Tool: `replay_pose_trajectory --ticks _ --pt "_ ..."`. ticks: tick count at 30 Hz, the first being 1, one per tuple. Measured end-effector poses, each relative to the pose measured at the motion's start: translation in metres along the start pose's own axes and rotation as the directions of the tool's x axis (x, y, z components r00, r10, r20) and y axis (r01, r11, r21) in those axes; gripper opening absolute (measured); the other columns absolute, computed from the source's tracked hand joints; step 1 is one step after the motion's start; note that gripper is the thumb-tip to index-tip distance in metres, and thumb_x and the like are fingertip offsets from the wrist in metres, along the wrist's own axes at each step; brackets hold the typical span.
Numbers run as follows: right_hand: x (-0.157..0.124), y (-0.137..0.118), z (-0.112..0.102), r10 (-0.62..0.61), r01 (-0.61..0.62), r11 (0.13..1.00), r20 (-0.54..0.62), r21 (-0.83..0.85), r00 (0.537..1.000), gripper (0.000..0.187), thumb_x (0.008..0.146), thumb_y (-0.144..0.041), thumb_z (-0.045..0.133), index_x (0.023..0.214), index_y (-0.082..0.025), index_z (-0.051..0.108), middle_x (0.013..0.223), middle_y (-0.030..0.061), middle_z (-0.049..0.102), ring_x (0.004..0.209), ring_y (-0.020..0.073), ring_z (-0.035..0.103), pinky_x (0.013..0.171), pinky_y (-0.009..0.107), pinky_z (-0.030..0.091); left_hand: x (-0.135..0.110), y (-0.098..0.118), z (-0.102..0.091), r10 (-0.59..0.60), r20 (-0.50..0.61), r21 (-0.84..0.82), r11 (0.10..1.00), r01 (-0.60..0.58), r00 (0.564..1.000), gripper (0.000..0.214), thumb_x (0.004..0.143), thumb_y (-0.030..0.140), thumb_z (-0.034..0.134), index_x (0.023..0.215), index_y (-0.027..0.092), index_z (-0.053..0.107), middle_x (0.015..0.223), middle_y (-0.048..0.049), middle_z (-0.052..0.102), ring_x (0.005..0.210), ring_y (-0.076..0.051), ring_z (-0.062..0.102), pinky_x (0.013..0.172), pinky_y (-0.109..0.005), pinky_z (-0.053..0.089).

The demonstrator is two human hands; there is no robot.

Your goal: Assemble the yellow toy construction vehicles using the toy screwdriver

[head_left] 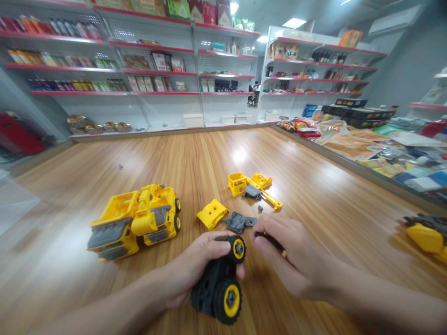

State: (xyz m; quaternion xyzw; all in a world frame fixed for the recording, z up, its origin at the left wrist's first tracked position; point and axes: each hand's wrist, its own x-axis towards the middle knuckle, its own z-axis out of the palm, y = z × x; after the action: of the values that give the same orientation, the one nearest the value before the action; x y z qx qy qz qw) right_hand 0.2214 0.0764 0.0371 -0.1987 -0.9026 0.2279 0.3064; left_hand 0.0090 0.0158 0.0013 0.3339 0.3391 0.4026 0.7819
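My left hand [190,270] is closed around a black toy chassis [218,284] with yellow-hubbed wheels, held just above the wooden table [314,186]. My right hand [293,260] is pinched on a small dark tool or part [267,238] right beside the upper wheel. A yellow toy dump truck [136,223] stands to the left. In front of my hands lie a yellow panel [212,214], a grey part [239,221] and a cluster of yellow and grey pieces [253,186].
Another yellow and grey toy [428,235] lies at the table's right edge. A counter of packaged goods [366,139] runs along the right. Store shelves [139,74] with products line the back wall. A small screw [120,165] lies far left on the table.
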Motion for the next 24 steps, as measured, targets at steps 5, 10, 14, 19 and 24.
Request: replay_pose_trajectory --ticks 5,10,14,19,24 --pt "-0.0020 -0.0033 0.0015 -0.066 0.077 0.991 0.100 -0.113 0.993 0.010 0.090 -0.016 0.049 0.083 -0.015 0.057 0.079 0.0045 0.057 0.070 0.0154 0.053 0.061 0.029 0.035 -0.0005 -0.0007 0.0022 0.018 0.001 0.019 1.000 -0.018 1.000 0.037 0.079 0.044 0.070 0.092 0.010 0.063 0.072 -0.0092 0.068 0.060 -0.012 0.063 0.057 -0.019 0.052" --pt "-0.0049 -0.0047 0.0044 -0.089 0.120 0.968 0.141 -0.222 0.986 0.019 0.092 -0.018 0.047 0.075 -0.016 0.055 0.071 0.0027 0.054 0.064 0.0146 0.050 0.058 0.029 0.034 0.0016 -0.0014 0.0059 0.030 -0.014 0.045 0.999 -0.029 0.999 0.039 0.077 0.044 0.074 0.092 0.010 0.063 0.072 -0.0083 0.068 0.061 -0.012 0.061 0.059 -0.020 0.051" --pt "-0.0045 -0.0071 0.0042 -0.097 0.139 0.950 0.161 -0.280 0.982 0.020 0.091 -0.017 0.047 0.072 -0.017 0.054 0.069 0.0014 0.053 0.060 0.0140 0.047 0.055 0.030 0.031 0.0021 -0.0025 0.0060 0.068 -0.017 0.096 0.993 -0.066 0.998 0.035 0.078 0.041 0.074 0.093 0.012 0.062 0.073 -0.0070 0.068 0.063 -0.012 0.061 0.061 -0.021 0.049" --pt "-0.0058 -0.0087 0.0045 -0.096 0.164 0.927 0.211 -0.337 0.973 0.016 0.089 -0.017 0.048 0.075 -0.018 0.055 0.072 0.0022 0.056 0.062 0.0156 0.047 0.055 0.032 0.030 0.0004 -0.0054 0.0043 0.124 -0.012 0.202 0.972 -0.119 0.992 0.033 0.082 0.040 0.071 0.097 0.013 0.061 0.075 -0.0055 0.068 0.066 -0.013 0.061 0.064 -0.022 0.049" --pt "-0.0073 -0.0097 0.0027 -0.002 0.058 0.962 0.205 -0.268 0.979 0.011 0.089 -0.018 0.046 0.086 -0.016 0.056 0.079 0.0045 0.058 0.067 0.0168 0.053 0.057 0.031 0.034 -0.0010 -0.0075 0.0067 0.163 -0.042 0.265 0.953 -0.146 0.986 0.037 0.082 0.042 0.071 0.101 0.013 0.059 0.074 -0.0037 0.067 0.065 -0.013 0.060 0.063 -0.023 0.049"
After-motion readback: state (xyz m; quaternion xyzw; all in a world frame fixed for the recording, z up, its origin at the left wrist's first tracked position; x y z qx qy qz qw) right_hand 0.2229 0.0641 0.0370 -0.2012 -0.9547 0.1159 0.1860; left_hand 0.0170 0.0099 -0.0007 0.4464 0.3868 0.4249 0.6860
